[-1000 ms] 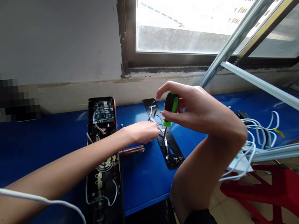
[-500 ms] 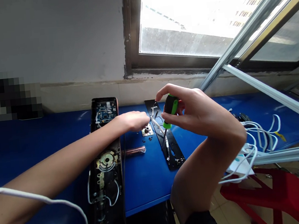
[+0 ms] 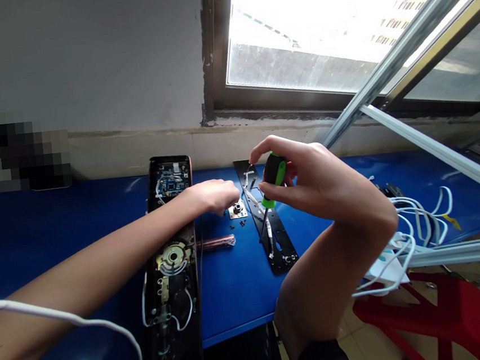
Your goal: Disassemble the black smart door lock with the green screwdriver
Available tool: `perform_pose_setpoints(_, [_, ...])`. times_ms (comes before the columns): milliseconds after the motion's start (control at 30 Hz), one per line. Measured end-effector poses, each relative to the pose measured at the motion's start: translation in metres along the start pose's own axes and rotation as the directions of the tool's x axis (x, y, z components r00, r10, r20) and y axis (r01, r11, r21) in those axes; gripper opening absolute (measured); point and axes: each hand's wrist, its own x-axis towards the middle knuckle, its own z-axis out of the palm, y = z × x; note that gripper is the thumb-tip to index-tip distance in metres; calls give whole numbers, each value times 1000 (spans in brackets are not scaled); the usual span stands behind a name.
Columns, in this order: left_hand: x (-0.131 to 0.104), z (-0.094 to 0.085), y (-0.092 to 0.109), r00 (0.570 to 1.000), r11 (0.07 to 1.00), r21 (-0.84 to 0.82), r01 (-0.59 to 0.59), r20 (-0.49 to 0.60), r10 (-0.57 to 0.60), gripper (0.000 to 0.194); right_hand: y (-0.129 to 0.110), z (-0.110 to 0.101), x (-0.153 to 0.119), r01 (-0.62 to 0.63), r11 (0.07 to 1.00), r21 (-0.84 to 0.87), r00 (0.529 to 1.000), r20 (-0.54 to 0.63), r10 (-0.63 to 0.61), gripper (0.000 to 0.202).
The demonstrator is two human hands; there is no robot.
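Note:
My right hand grips the green and black handle of a screwdriver. Its shaft slants down onto a long black plate that carries a white cable. My left hand is closed beside the plate's left edge; its fingertips are turned away, so what they hold, if anything, is hidden. Just under that hand lies a small square metal part with a dark centre, and several tiny screws are below it. My left forearm crosses over an opened black housing with a blue circuit board.
A reddish clear-wrapped rod lies between housing and plate on the blue table. White cables pile at the right by a metal frame. A red stool stands below. Another white cable crosses my left arm.
The view has shifted slightly. My left hand has drawn back a little to the left from the plate; the right hand keeps the screwdriver in nearly the same place.

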Motion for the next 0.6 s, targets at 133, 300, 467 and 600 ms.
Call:
perform_pose_setpoints(133, [-1,0,3,1000,1000,12,5,-9,-5,13,1,1,0,20,1000,7,1000,4,-20,34])
perform_pose_setpoints(300, [1,3,3,998,1000,7,-4,-55,4,12,1,1,1,26,1000,8,1000,3,-26,33])
perform_pose_setpoints(467, [-4,3,-1,996,1000,-15,-24,-90,23,16,-2,1,4,40,999,0,999,14,-40,34])
perform_pose_setpoints(600, [-30,-5,-3,983,997,-50,-66,-174,56,11,-6,3,5,63,998,10,998,3,-63,35])
